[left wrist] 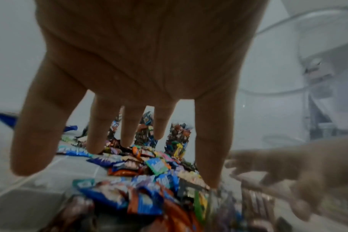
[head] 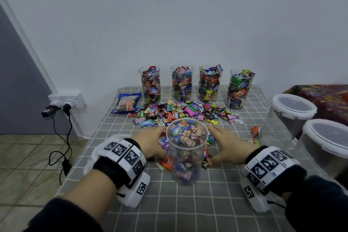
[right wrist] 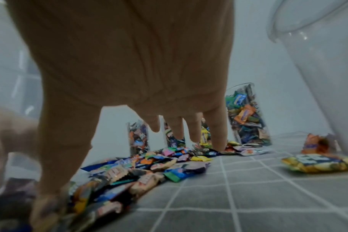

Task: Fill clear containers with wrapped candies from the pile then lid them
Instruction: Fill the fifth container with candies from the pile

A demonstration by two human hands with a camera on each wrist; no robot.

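A clear tall container (head: 187,153) stands in the middle of the grey checked tablecloth (head: 207,205), partly filled with wrapped candies. Behind it and around its base spreads the candy pile (head: 184,112). My left hand (head: 150,142) lies palm down just left of the container, its straight, spread fingers (left wrist: 101,128) touching loose candies (left wrist: 149,180). To the container's right, my right hand (head: 228,146) mirrors it, spread fingers (right wrist: 218,133) resting on candies (right wrist: 141,172). Neither hand holds anything. Several filled, lidless containers (head: 182,83) stand in a row along the wall.
Two large clear tubs with white lids (head: 293,108) (head: 327,138) stand at the right table edge. A blue candy bag (head: 127,102) lies back left, and an orange stray candy (head: 256,131) at the right. A wall socket with plugs and cables (head: 66,101) sits beyond the table's left edge.
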